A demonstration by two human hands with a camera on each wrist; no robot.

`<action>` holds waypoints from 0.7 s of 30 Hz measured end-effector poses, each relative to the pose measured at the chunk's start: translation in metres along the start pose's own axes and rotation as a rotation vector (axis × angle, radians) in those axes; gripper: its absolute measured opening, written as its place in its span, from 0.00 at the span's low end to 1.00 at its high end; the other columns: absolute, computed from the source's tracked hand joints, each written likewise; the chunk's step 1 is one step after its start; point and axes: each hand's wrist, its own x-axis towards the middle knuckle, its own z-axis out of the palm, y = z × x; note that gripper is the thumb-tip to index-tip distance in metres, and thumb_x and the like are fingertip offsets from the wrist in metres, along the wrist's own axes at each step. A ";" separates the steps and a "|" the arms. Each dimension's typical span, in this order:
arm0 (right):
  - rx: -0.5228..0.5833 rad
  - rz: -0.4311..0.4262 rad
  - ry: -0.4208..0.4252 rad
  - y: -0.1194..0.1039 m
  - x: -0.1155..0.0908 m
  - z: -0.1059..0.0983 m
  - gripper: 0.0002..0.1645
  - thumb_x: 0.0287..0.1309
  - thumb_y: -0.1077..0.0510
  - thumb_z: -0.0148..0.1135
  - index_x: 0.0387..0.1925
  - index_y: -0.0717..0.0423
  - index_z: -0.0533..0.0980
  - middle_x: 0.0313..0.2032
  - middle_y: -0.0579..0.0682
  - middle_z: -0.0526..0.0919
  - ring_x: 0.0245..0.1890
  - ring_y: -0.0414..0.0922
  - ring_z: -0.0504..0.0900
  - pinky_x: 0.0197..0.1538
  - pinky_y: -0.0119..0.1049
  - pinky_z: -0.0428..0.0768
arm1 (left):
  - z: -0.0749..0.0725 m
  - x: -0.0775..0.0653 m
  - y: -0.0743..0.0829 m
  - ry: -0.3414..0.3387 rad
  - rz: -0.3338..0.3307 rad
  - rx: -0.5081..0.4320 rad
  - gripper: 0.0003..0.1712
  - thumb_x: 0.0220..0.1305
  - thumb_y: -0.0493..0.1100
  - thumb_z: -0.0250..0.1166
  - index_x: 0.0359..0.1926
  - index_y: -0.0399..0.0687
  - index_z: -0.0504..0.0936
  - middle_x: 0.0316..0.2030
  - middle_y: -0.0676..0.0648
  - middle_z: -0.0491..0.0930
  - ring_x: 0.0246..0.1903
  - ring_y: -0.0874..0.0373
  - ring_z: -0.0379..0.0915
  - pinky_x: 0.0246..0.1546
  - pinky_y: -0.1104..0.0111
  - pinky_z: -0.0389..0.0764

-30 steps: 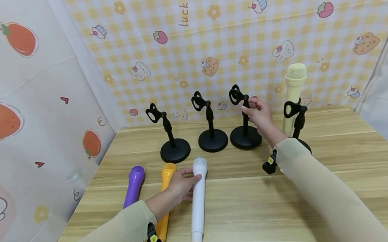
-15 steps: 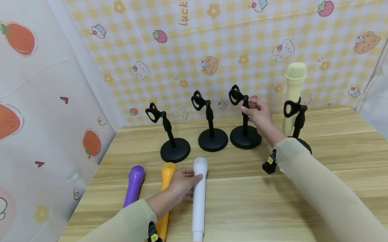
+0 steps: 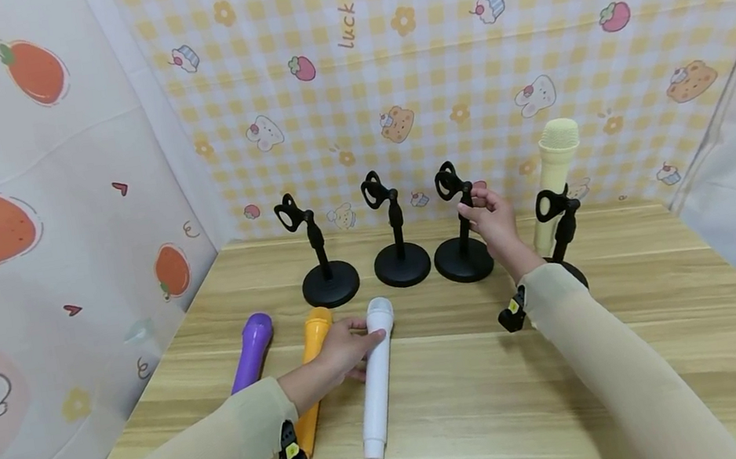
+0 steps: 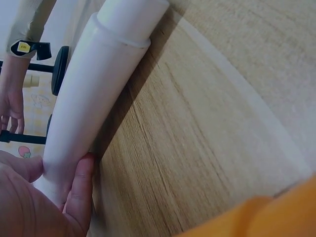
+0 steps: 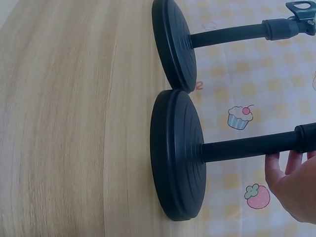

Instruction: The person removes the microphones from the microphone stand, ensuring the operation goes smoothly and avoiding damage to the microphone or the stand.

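My left hand (image 3: 343,348) grips a white microphone (image 3: 379,386) near its head, thumb on top and fingers underneath. In the left wrist view the white microphone (image 4: 94,74) slants close over the wood, its tail end toward the top. With thumb and fingers, my right hand (image 3: 497,222) pinches the upper pole of a black desktop microphone stand (image 3: 465,266). That stand's clip holds nothing. The right wrist view shows fingers (image 5: 291,168) against the pole of this stand (image 5: 247,148), its round base on the table.
Two more black stands, one middle (image 3: 403,265) and one left (image 3: 330,284), have bare clips. A pale yellow microphone (image 3: 557,138) rises behind the rightmost stand (image 3: 563,236). An orange microphone (image 3: 315,332) and a purple one (image 3: 252,354) lie left, partly under my left arm.
Almost nothing differs. Both hands keep their holds, and the white microphone has shifted very slightly; the whole view has drifted a little.
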 end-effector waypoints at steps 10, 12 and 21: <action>0.026 0.016 0.009 0.001 0.001 -0.001 0.14 0.58 0.66 0.66 0.42 0.49 0.75 0.39 0.47 0.74 0.38 0.41 0.79 0.52 0.46 0.76 | -0.001 -0.001 0.002 -0.010 0.012 0.010 0.25 0.65 0.45 0.67 0.57 0.36 0.71 0.37 0.39 0.78 0.30 0.50 0.79 0.23 0.59 0.83; 0.040 0.015 0.007 0.001 0.001 -0.001 0.14 0.58 0.67 0.66 0.42 0.49 0.75 0.39 0.47 0.74 0.38 0.40 0.79 0.53 0.46 0.75 | -0.001 -0.001 0.002 -0.008 0.012 0.013 0.25 0.64 0.45 0.67 0.57 0.36 0.71 0.37 0.39 0.78 0.30 0.51 0.79 0.23 0.59 0.83; 0.015 0.009 -0.015 -0.001 0.000 -0.003 0.16 0.57 0.64 0.68 0.45 0.49 0.76 0.40 0.47 0.75 0.38 0.39 0.80 0.54 0.46 0.76 | 0.000 -0.002 0.003 0.000 0.016 0.019 0.25 0.64 0.44 0.67 0.56 0.35 0.71 0.39 0.40 0.78 0.32 0.51 0.77 0.23 0.59 0.83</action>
